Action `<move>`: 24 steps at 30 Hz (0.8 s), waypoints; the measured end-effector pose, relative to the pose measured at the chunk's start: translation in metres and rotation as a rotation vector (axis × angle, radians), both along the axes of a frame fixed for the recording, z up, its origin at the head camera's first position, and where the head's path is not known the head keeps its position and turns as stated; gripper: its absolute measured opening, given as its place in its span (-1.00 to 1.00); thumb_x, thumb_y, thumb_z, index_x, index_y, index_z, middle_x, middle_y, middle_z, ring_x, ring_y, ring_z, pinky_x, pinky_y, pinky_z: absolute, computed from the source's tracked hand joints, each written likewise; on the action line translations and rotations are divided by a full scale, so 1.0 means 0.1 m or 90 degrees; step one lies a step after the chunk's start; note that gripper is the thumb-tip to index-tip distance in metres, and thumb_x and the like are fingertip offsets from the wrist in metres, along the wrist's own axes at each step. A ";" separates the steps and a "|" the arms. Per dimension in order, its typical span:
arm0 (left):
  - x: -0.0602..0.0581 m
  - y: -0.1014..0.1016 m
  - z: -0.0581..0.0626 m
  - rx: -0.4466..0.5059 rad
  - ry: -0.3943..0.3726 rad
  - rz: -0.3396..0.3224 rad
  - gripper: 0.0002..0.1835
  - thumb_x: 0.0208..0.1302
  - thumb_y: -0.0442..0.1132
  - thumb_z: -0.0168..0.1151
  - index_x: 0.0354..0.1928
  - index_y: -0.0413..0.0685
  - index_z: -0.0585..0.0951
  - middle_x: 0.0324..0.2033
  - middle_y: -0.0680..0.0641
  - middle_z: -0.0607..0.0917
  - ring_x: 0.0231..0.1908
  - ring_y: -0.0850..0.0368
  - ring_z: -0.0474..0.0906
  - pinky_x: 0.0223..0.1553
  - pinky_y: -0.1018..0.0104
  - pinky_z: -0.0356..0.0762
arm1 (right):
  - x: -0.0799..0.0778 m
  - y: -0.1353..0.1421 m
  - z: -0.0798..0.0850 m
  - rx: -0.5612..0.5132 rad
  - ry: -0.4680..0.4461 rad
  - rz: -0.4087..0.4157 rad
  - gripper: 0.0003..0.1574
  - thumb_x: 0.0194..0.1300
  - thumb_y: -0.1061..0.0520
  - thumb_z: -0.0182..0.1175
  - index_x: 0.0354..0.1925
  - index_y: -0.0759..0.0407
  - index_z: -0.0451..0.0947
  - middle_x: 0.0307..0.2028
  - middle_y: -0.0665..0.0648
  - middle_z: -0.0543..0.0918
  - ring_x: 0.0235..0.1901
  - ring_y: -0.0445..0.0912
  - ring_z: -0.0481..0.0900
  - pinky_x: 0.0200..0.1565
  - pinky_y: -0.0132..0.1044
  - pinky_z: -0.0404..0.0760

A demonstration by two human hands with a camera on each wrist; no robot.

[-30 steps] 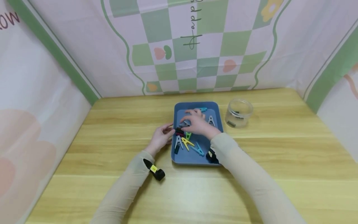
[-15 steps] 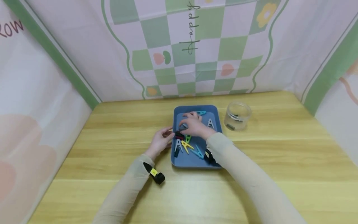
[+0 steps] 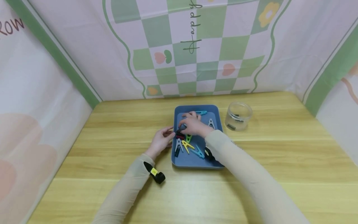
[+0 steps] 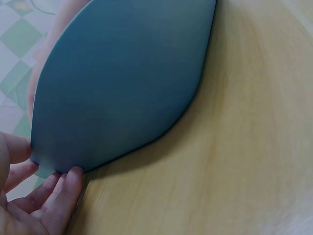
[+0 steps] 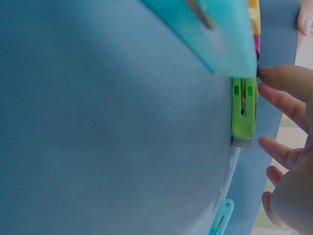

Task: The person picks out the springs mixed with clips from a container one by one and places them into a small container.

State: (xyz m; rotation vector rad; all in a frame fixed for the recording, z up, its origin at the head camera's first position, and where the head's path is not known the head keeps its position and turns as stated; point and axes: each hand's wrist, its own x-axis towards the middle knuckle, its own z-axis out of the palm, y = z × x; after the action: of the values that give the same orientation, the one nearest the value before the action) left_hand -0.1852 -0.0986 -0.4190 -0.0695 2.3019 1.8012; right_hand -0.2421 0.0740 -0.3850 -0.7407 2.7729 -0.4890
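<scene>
My right hand (image 3: pixel 193 124) reaches into a blue tray (image 3: pixel 193 163). In the right wrist view its thumb and index fingertips (image 5: pixel 269 76) meet at a small dark piece, largely hidden behind a green clothespin (image 5: pixel 243 110). From the head view this looks like a small black ribbed piece (image 3: pixel 179 132) beside a dark red one (image 3: pixel 180 137). My left hand (image 3: pixel 160 141) rests its fingers against the tray's outer left side. Around the right hand lie a yellow clothespin (image 3: pixel 187 146), a blue one (image 3: pixel 198 152), grey ones (image 3: pixel 179 144) and another black ribbed piece (image 3: pixel 177 152).
A round clear jar (image 3: pixel 238 116) with several dark ribbed pieces inside stands right of the tray on the wooden table (image 3: pixel 126 124). Towards the tray's back lie a light blue clothespin (image 3: pixel 201 112) and a grey one (image 3: pixel 211 123). Printed cloth (image 3: pixel 184 53) hangs behind the table.
The right hand's thumb and index finger have closed in on the black ribbed piece, which has shifted slightly. The left hand stays against the tray. The head view has tilted a little.
</scene>
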 end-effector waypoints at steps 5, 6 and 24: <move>0.00 0.00 0.01 -0.001 -0.002 0.000 -0.53 0.35 -0.28 0.12 0.29 -0.07 0.41 0.12 -0.26 0.51 0.08 -0.09 0.50 -0.22 0.24 0.71 | -0.02 -0.01 0.03 0.004 -0.004 0.004 -0.72 0.22 0.03 0.26 -0.07 -0.02 0.66 0.38 0.26 0.21 0.34 0.25 -0.06 0.18 0.19 0.09; 0.00 0.00 0.01 -0.003 -0.002 0.000 -0.53 0.36 -0.28 0.12 0.29 -0.07 0.40 0.12 -0.26 0.51 0.07 -0.09 0.50 -0.22 0.24 0.71 | -0.02 -0.01 0.04 0.003 -0.006 0.004 -0.72 0.22 0.03 0.26 -0.07 -0.02 0.66 0.38 0.26 0.21 0.34 0.25 -0.06 0.18 0.19 0.09; 0.01 0.00 0.02 -0.015 -0.005 0.003 -0.53 0.35 -0.27 0.13 0.29 -0.03 0.41 0.11 -0.23 0.52 0.07 -0.08 0.50 -0.21 0.25 0.71 | -0.05 -0.09 0.04 0.071 -0.009 0.017 -0.66 0.23 0.02 0.25 -0.01 -0.02 0.63 0.39 0.23 0.21 0.36 0.23 -0.05 0.26 0.20 0.05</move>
State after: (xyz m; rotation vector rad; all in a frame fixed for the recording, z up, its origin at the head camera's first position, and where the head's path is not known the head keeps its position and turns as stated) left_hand -0.1843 -0.0984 -0.4170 -0.0857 2.3194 1.7718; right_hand -0.2474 0.0651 -0.3805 -0.7442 2.7471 -0.3310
